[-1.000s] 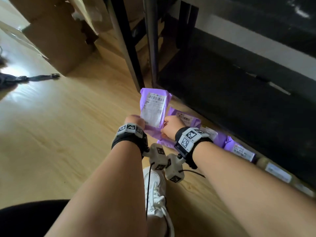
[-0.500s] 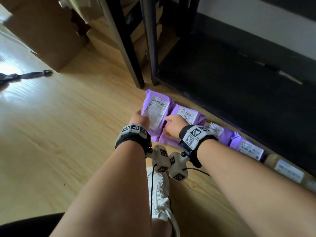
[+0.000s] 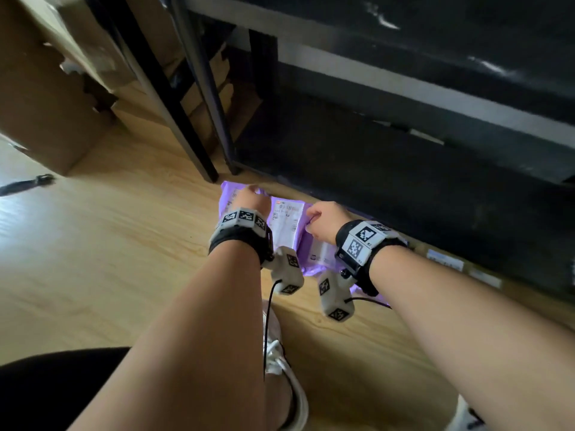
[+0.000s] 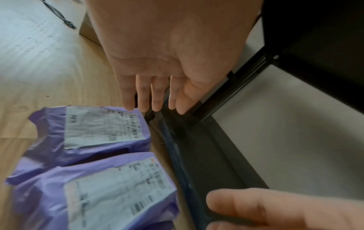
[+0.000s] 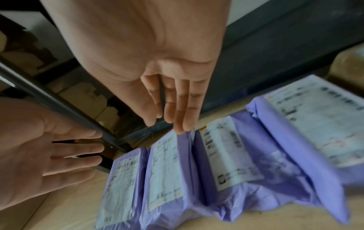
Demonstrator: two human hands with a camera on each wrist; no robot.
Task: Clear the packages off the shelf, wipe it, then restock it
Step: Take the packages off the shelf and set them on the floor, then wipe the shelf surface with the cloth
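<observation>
Several purple packages with white labels lie in a row on the wooden floor along the front of the black bottom shelf. My left hand hovers over the far-left package, fingers straight, holding nothing. My right hand is also flat, and its fingertips touch the top edge of a purple package in the middle of the row. In the head view the left hand and right hand sit side by side above the row. The shelf board looks bare and dark.
Black shelf posts stand just beyond the packages. Cardboard boxes fill the left background. Brown labelled parcels continue the row to the right. My white shoe is under my arms, and a black strap lies on the floor at left.
A second ago both hands held a purple package upright. They laid it down at the left end of the row and have let go; both hands are now flat.
</observation>
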